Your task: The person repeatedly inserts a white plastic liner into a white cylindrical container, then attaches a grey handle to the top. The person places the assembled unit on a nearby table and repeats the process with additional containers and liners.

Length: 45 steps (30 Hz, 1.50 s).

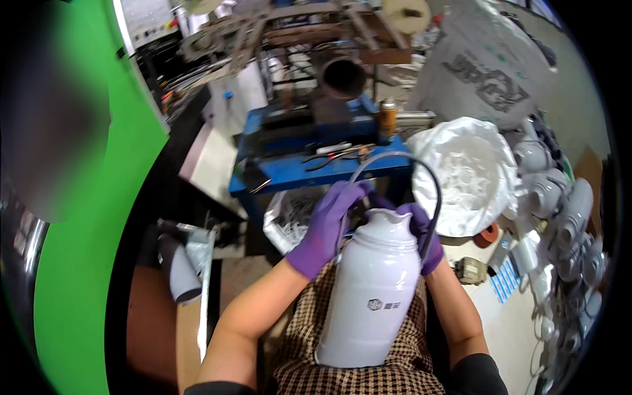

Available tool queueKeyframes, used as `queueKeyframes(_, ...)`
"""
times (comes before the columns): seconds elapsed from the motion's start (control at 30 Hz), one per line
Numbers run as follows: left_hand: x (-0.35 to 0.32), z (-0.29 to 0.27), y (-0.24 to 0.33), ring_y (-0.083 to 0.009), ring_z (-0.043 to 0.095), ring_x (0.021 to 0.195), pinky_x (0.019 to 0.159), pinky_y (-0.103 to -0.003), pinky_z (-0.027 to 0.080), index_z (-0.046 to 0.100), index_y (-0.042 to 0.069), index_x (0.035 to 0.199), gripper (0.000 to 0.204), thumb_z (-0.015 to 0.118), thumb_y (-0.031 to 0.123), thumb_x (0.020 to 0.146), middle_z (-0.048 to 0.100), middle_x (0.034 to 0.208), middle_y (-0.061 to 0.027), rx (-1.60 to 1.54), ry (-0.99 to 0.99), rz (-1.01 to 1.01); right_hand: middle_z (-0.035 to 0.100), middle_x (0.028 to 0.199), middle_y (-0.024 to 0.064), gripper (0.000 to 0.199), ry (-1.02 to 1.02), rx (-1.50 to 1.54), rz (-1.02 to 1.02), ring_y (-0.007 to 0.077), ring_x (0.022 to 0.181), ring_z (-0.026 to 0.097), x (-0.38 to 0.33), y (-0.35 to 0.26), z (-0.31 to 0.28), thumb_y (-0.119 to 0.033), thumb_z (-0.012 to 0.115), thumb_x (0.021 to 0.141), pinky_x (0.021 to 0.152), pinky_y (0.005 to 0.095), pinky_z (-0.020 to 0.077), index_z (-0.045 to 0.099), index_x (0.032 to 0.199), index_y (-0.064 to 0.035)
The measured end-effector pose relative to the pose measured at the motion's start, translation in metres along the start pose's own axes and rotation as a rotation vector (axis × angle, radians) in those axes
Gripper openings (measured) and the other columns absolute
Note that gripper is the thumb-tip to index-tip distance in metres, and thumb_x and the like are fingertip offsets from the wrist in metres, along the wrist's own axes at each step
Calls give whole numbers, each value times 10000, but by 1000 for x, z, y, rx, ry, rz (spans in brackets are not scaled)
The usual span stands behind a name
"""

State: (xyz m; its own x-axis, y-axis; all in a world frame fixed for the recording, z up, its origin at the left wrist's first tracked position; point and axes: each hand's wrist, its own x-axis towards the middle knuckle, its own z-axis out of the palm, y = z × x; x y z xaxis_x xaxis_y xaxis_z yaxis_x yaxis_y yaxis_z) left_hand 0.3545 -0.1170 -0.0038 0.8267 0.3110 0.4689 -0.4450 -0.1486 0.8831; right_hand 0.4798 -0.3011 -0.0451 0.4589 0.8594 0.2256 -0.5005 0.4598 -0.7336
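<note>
A glossy pale grey-white vacuum flask shell [372, 289] stands slightly tilted on my lap, its spouted neck uppermost. A curved grey carrying handle [431, 176] arches over the neck from one side to the other. My left hand [329, 227], in a purple glove, closes around the handle's left end beside the shoulder of the flask. On the opposite side my right hand [424, 237], gloved alike, closes around the handle's right end against the neck. Some fingertips of both hands are hidden behind the flask and handle.
Ahead is a blue workbench [289, 168] with pliers [332, 157] and a spray can [387, 118]. A white sack [464, 217] of pale plastic parts stands at right, beside piled flask shells [546, 194]. A carton [191, 329] with another shell is at left.
</note>
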Motion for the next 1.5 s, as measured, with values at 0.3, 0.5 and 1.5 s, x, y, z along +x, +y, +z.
queueKeyframes(0.3, -110, -49, -26, -219, 555, 1238, 1128, -385, 381, 543, 21, 1357, 401, 517, 279, 1051, 595, 1311, -96, 168, 348, -42, 670, 1102, 95, 362, 630, 168, -573, 222, 1022, 655, -103, -112, -63, -351, 551, 996, 933, 348, 538, 629, 1192, -57)
queueKeyframes(0.5, -186, -70, -104, -193, 572, 1097, 1021, -353, 432, 595, 19, 1180, 264, 542, 226, 1024, 599, 1145, -71, -8, 524, -262, 608, 1266, 184, 637, 677, 355, -837, 336, 1156, 613, -120, -195, -155, -571, 538, 985, 1005, 455, 551, 533, 1344, -44)
queueKeyframes(1.5, -395, -465, -184, -248, 446, 1380, 1146, -403, 353, 432, 215, 1502, 684, 546, 622, 965, 485, 1460, -68, -438, 1719, -421, 600, 950, 61, 193, 604, -825, -58, 133, 802, 577, -57, 40, -69, -49, 532, 991, 738, 268, 482, 635, 1146, 3)
